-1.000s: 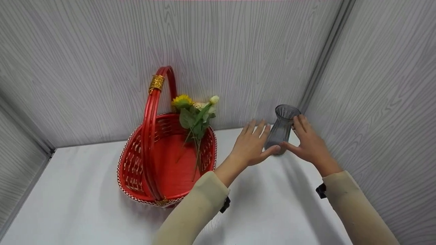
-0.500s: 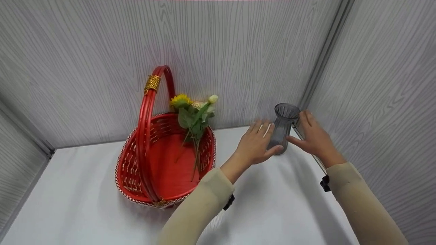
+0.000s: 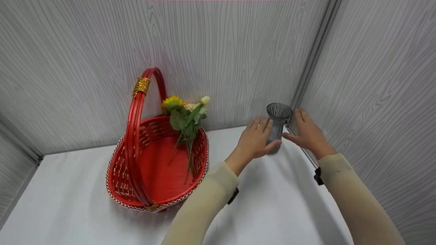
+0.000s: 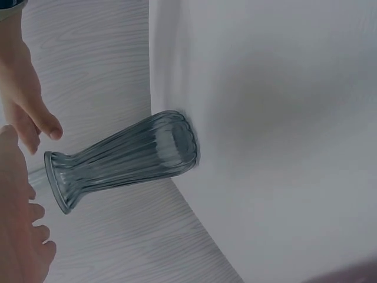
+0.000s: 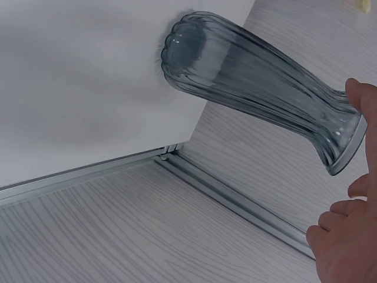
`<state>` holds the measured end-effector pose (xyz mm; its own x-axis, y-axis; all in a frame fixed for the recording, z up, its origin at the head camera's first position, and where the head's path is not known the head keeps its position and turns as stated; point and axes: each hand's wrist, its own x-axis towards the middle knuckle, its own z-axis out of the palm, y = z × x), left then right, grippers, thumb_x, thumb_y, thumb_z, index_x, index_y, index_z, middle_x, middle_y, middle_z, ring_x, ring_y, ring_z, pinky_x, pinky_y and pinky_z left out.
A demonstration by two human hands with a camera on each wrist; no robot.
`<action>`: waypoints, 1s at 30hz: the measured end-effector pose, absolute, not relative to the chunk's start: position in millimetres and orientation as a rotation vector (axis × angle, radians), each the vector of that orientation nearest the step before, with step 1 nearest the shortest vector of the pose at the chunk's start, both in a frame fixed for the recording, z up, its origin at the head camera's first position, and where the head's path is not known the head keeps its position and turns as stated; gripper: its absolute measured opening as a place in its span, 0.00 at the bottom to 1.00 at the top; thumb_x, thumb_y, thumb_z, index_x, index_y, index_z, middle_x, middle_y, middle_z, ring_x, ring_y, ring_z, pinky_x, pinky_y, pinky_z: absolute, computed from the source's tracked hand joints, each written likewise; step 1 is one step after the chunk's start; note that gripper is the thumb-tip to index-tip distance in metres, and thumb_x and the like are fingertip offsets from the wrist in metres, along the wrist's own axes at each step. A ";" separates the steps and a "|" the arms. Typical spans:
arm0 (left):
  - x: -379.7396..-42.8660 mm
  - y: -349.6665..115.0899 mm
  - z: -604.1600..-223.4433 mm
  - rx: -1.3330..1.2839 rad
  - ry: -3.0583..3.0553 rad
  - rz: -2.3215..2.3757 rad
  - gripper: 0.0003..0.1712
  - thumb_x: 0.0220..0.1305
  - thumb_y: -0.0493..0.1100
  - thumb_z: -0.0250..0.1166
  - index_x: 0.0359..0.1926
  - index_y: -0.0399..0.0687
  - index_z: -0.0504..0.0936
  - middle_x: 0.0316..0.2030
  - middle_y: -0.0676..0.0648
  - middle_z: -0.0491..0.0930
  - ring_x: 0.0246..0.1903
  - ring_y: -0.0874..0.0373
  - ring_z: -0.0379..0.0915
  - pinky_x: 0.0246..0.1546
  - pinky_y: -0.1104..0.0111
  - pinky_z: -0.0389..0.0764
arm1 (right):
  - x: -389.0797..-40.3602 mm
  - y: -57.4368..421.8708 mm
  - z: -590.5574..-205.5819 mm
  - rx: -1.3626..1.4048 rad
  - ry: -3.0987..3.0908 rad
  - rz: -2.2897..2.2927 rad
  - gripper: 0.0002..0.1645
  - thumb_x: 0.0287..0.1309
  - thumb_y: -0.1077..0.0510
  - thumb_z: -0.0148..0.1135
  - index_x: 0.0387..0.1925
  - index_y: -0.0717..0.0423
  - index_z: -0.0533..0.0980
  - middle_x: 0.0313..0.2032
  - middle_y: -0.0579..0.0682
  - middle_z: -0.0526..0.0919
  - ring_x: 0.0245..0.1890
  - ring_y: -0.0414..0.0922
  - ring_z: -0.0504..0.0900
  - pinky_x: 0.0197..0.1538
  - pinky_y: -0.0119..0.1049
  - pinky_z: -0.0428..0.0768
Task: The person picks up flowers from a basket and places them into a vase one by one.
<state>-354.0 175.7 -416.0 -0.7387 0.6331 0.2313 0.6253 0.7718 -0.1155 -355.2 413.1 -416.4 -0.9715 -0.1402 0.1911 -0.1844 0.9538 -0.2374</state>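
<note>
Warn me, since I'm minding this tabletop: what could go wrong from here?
The upright vase stands between the left hand and right hand, so a bump from either might tip it. The left sleeve is right by the red basket in the head view and could nudge it.

Free room before the vase (image 4: 126, 154) — back wall (image 3: 218, 58) blocks behind.

Speaker A: Your head camera looks forward and down from the near side, far enough back to show the red basket (image 3: 160, 163) left and the glass vase (image 3: 277, 128) far right.

Speaker B: And your wrist views?

Speaker A: Both look forward, close in, turned sideways; they share the vase, the white table (image 3: 269, 204) and wall (image 3: 221, 51).
</note>
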 end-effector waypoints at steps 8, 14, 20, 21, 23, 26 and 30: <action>-367.9 183.4 -419.4 -0.979 -2.762 0.023 0.50 0.71 0.75 0.30 0.80 0.47 0.47 0.79 0.44 0.47 0.78 0.48 0.42 0.77 0.55 0.49 | -365.8 415.0 -424.4 0.212 -2.964 0.408 0.64 0.62 0.37 0.63 0.77 0.68 0.37 0.77 0.70 0.38 0.76 0.68 0.44 0.72 0.65 0.54; -382.9 191.3 -421.1 -0.940 -2.813 -0.039 0.50 0.70 0.76 0.28 0.80 0.47 0.44 0.79 0.44 0.46 0.78 0.48 0.39 0.77 0.55 0.48 | -373.2 411.0 -424.8 0.215 -2.953 0.416 0.63 0.63 0.39 0.63 0.77 0.67 0.37 0.77 0.68 0.39 0.76 0.66 0.44 0.73 0.62 0.54; -399.8 196.2 -423.1 -0.889 -2.876 -0.062 0.51 0.70 0.76 0.29 0.80 0.48 0.41 0.80 0.45 0.43 0.79 0.48 0.35 0.77 0.54 0.44 | -385.5 405.5 -421.6 0.197 -2.981 0.405 0.62 0.63 0.41 0.64 0.78 0.66 0.36 0.78 0.66 0.38 0.78 0.62 0.41 0.75 0.59 0.50; -401.9 196.8 -423.9 -0.881 -2.888 -0.055 0.51 0.70 0.76 0.29 0.80 0.48 0.41 0.80 0.46 0.43 0.79 0.48 0.35 0.77 0.54 0.45 | -387.3 404.7 -421.2 0.197 -2.993 0.398 0.62 0.64 0.41 0.64 0.78 0.66 0.36 0.78 0.66 0.38 0.78 0.62 0.41 0.75 0.59 0.50; -405.5 198.1 -424.8 -0.870 -2.904 -0.038 0.51 0.70 0.76 0.28 0.80 0.48 0.41 0.80 0.46 0.43 0.79 0.49 0.35 0.77 0.54 0.45 | -390.8 403.4 -420.3 0.193 -3.006 0.395 0.62 0.64 0.42 0.63 0.77 0.66 0.36 0.78 0.66 0.38 0.78 0.62 0.40 0.75 0.59 0.50; -409.9 200.0 -424.3 -0.865 -2.910 -0.035 0.51 0.69 0.76 0.28 0.80 0.49 0.40 0.80 0.47 0.43 0.79 0.49 0.35 0.77 0.53 0.45 | -395.9 402.7 -419.3 0.180 -3.021 0.396 0.61 0.64 0.43 0.63 0.77 0.66 0.36 0.78 0.66 0.38 0.78 0.62 0.41 0.75 0.59 0.51; -414.7 203.4 -416.3 -0.865 -2.892 -0.052 0.51 0.70 0.76 0.27 0.80 0.48 0.40 0.80 0.46 0.43 0.79 0.49 0.34 0.77 0.54 0.45 | -402.6 402.4 -416.8 0.170 -3.031 0.409 0.61 0.65 0.42 0.63 0.77 0.67 0.37 0.77 0.67 0.40 0.77 0.63 0.42 0.75 0.60 0.49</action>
